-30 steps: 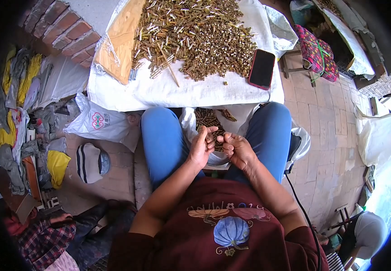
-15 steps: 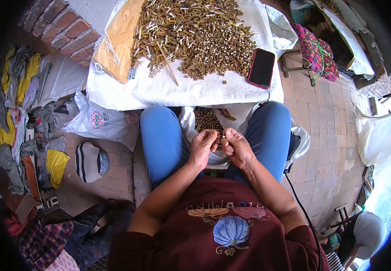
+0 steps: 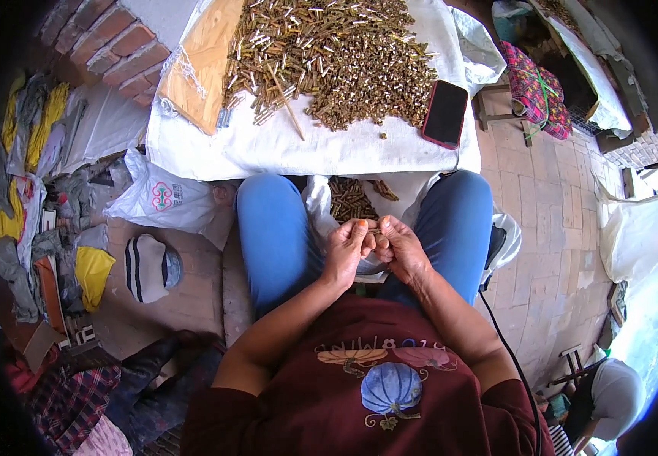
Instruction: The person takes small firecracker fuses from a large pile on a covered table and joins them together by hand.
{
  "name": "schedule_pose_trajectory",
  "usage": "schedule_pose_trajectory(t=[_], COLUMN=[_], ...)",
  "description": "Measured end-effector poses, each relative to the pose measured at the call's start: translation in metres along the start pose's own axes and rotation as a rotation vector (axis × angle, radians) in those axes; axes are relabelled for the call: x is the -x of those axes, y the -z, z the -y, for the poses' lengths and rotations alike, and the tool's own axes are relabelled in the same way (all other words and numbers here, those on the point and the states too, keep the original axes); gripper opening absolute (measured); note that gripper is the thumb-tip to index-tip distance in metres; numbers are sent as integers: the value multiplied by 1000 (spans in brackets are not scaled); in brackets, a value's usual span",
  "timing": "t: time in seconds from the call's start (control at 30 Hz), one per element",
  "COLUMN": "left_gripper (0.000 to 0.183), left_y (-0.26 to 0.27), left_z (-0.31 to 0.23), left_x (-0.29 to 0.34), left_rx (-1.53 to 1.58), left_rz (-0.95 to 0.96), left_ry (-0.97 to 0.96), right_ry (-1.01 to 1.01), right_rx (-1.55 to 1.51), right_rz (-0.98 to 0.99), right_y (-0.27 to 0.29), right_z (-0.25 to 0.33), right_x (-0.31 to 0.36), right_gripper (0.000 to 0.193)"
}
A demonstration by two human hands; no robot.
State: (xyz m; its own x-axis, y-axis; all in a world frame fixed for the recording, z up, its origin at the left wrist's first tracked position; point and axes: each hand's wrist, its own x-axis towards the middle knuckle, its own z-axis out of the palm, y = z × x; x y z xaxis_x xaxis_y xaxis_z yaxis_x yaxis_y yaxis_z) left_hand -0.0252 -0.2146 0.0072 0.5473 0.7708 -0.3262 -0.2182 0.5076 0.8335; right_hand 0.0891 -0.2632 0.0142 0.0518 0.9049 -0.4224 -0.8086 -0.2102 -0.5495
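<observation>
My left hand (image 3: 345,249) and my right hand (image 3: 403,249) meet over my lap, thumbs and fingers pinched. Between their fingertips a short brass-coloured metal piece (image 3: 374,229) shows in part, held from both sides; its exact shape is too small to make out. Just beyond the hands, between my knees, a white bag (image 3: 317,199) stands with its mouth spread. Inside it lie many slim brass-coloured metal pieces (image 3: 349,201).
On the table's white cloth (image 3: 268,158) lies a heap of brass-coloured metal parts (image 3: 329,57), longer at left, small and nut-like at right. A thin stick (image 3: 287,106), a wooden board (image 3: 196,80) and a phone (image 3: 444,114) edge it. A white plastic bag (image 3: 192,207) hangs at left.
My fingertips have come together around the piece, the left fingers a little nearer the right. The view has shifted slightly.
</observation>
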Motion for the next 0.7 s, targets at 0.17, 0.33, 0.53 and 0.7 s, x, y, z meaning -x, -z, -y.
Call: schedule_pose_trajectory(t=[0.17, 0.33, 0.53, 0.7], left_gripper=[26, 34, 15, 13], left_y=[3, 6, 20, 19], left_z=[2, -4, 15, 18], left_x=[-2, -14, -13, -14], left_rx=[139, 590, 560, 617], left_rz=[18, -136, -7, -6], left_ry=[94, 355, 243, 206], right_ry=[-70, -41, -10, 4], right_rx=[15, 79, 77, 72], right_rz=[25, -248, -97, -159], right_y=[0, 4, 7, 3], right_z=[-1, -1, 1, 2], right_x=[-3, -5, 0, 0], right_gripper=[22, 20, 15, 14])
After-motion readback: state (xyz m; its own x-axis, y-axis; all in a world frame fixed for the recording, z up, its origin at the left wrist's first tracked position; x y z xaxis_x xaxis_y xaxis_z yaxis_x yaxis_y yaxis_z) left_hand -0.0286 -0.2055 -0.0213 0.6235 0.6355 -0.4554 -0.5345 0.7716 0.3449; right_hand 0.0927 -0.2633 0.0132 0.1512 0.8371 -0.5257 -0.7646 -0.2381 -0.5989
